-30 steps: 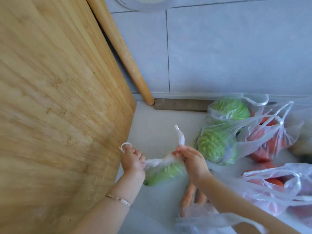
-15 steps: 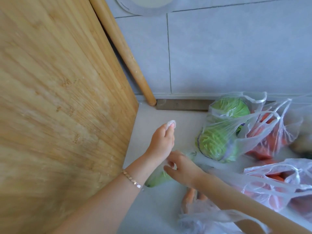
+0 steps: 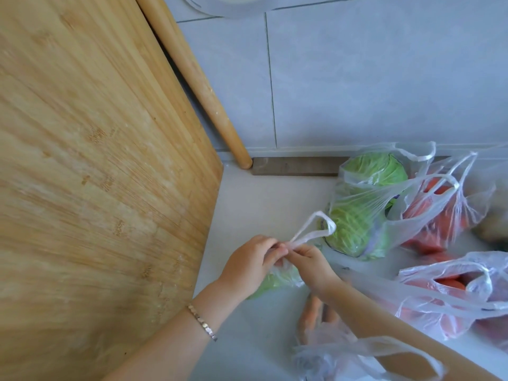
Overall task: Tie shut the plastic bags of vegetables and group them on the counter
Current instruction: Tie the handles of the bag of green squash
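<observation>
Four bags (image 3: pixel 365 215); two hands (image 3: pixel 286 257) pinch one's handles.

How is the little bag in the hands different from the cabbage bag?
The little bag holds something small and green; the cabbage bag bulges with big round cabbage. Both hands, left hand and right hand, pinch the little bag's handles together; the cabbage bag's handles lie loose, untouched. Both are clear plastic.
</observation>
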`<state>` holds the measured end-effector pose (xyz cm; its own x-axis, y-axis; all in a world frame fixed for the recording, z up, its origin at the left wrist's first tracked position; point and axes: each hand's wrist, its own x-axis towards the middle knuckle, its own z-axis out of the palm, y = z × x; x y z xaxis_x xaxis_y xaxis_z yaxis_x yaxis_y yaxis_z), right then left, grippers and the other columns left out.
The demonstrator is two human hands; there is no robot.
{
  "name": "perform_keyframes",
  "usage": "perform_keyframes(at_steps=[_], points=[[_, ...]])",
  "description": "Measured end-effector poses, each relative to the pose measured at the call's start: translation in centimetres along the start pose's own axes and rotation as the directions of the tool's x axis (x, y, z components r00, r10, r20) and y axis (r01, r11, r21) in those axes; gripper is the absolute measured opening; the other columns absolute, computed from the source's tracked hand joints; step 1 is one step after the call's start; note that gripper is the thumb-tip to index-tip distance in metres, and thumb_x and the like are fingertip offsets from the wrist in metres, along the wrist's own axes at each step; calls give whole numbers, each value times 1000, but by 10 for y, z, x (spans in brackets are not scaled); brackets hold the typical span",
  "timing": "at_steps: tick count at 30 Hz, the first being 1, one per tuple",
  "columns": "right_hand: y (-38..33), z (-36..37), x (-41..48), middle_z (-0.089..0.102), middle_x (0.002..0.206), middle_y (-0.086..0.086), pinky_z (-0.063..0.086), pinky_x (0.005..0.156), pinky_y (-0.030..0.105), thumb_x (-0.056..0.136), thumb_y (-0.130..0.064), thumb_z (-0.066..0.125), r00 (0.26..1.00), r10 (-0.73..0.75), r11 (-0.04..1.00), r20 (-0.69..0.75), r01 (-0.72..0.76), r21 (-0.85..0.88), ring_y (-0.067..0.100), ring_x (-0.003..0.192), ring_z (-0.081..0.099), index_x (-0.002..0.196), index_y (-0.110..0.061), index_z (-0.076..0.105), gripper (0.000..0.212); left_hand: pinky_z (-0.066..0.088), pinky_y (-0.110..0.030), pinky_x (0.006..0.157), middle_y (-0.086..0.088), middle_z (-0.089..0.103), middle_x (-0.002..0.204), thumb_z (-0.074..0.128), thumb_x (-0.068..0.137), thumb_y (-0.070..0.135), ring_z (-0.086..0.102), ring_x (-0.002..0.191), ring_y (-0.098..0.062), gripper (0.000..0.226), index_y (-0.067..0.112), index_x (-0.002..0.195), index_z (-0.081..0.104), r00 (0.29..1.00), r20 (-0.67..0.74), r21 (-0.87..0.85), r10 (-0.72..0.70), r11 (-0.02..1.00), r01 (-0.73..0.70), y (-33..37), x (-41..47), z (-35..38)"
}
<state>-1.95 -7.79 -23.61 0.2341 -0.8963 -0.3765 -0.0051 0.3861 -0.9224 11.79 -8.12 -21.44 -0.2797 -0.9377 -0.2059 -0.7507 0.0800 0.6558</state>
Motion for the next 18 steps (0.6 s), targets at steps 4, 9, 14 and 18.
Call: perform_keyframes(at_steps=[4, 9, 14, 18], points=[[8, 2, 0, 66, 54, -9, 45, 71, 11, 90, -16, 56, 990, 39, 998, -133, -32, 49, 0, 63, 60, 62, -18, 68, 30, 41, -30, 74, -15, 58, 76, 57, 89, 30, 53, 74, -17, 23, 18, 80, 74, 999, -17, -139, -42, 990, 39, -10, -2, 0], [7, 3, 0, 66, 49, -7, 46, 58, 15, 81, -15, 68, 959, 49, 997, -279, -29, 75, 1, 50, 60, 65, -13, 68, 16, 45, -28, 71, -5, 67, 74, 59, 84, 41, 57, 72, -12, 22, 26, 80, 75, 981, 125, -342, -150, 921, 185, -8, -1, 5], [5, 0, 1, 63, 48, -4, 46, 49, 14, 72, -13, 76, 932, 4, 1000, -362, -14, -25, 3, 43, 58, 73, -19, 46, 30, 45, -22, 76, 4, 69, 74, 60, 88, 16, 60, 77, -7, 15, 6, 86, 71, 973, 124, -501, -193, 835, 229, -1, -1, 15], [6, -5, -1, 63, 52, -12, 44, 58, 16, 79, -14, 69, 954, -142, 964, -264, 72, -258, -2, 50, 54, 70, -23, 65, 14, 34, -8, 48, 10, 56, 50, 48, 95, 12, 47, 48, 1, 20, 7, 79, 60, 948, 186, -582, -260, 748, 319, 11, -6, 18]])
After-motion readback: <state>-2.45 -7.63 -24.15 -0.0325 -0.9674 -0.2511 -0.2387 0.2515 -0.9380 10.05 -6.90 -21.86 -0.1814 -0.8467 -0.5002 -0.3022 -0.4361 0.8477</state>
